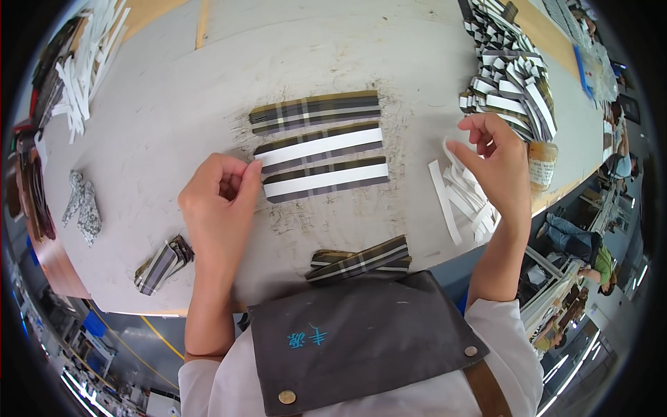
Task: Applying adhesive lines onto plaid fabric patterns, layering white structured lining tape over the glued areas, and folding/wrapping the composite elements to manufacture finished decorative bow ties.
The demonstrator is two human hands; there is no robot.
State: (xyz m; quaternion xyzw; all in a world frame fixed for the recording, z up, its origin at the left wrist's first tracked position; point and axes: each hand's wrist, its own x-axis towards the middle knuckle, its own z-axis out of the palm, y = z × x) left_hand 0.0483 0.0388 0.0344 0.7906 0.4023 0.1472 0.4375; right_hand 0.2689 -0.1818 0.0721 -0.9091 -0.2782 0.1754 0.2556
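Note:
Three dark plaid fabric strips lie in a stack of rows before me. The far fabric strip (316, 111) shows only plaid. Narrow white strips lie lengthwise on the middle fabric strip (319, 162) and the near fabric strip (326, 194). My left hand (219, 191) pinches at the left end of the middle row's white strip (323, 147). My right hand (493, 149) is raised above a loose pile of white strips (465, 198), thumb and forefinger apart. One curled white strip (446, 147) shows beside its thumb; I cannot tell whether they touch.
A heap of plaid and white strips (511, 83) fills the far right, with a labelled jar (542, 167) near it. Folded plaid pieces (361, 260) lie at the near edge, a plaid bundle (163, 264) and patterned cloth (83, 208) at left. White strips (87, 69) lie far left.

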